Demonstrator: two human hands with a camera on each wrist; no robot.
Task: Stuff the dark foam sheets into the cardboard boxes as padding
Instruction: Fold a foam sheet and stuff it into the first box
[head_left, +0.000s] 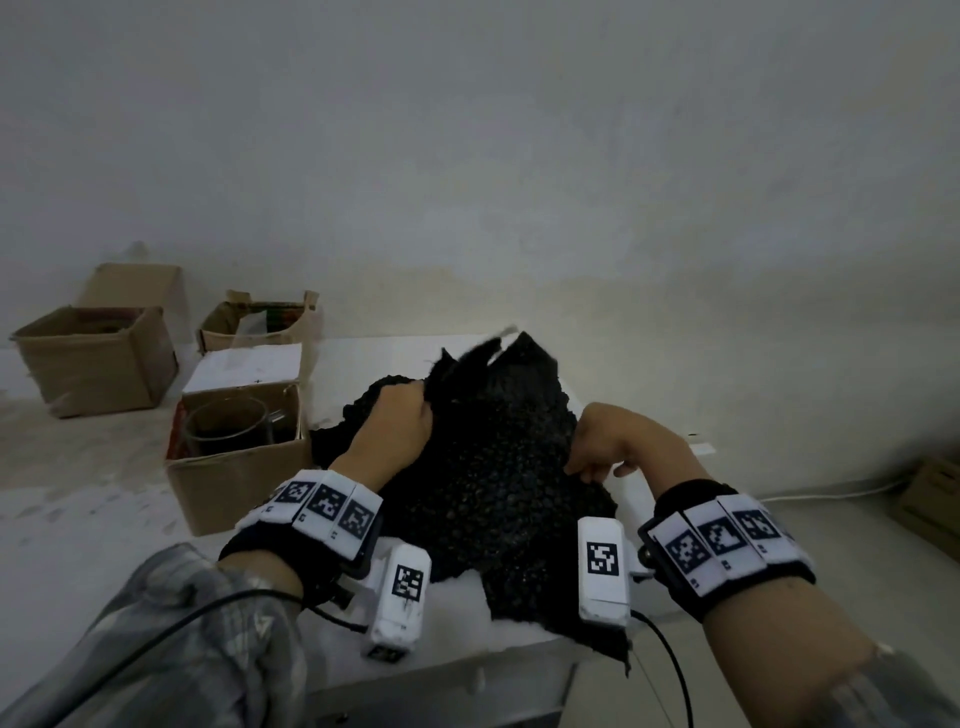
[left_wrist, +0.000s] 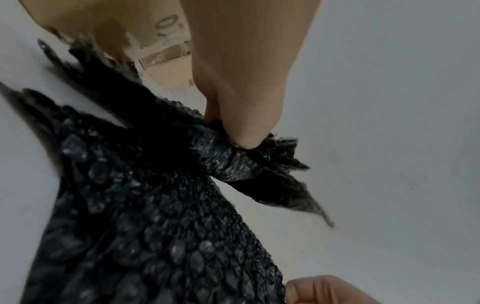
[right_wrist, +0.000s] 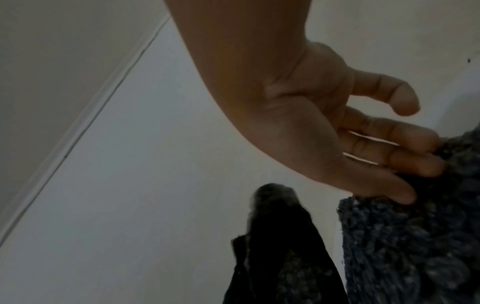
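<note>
While the left hand clenches a bunched corner of the dark foam sheet, the right hand rests loosely spread, its fingertips touching the sheet's right edge without closing on it. Between both hands the sheet sprawls on the tabletop, its long axis running from the near edge away toward the wall. To the sheet's left, just beside it, stands the open cardboard box, already holding a clear jar. By my judgement the left hand, nearer that box, leads the stuffing.
</note>
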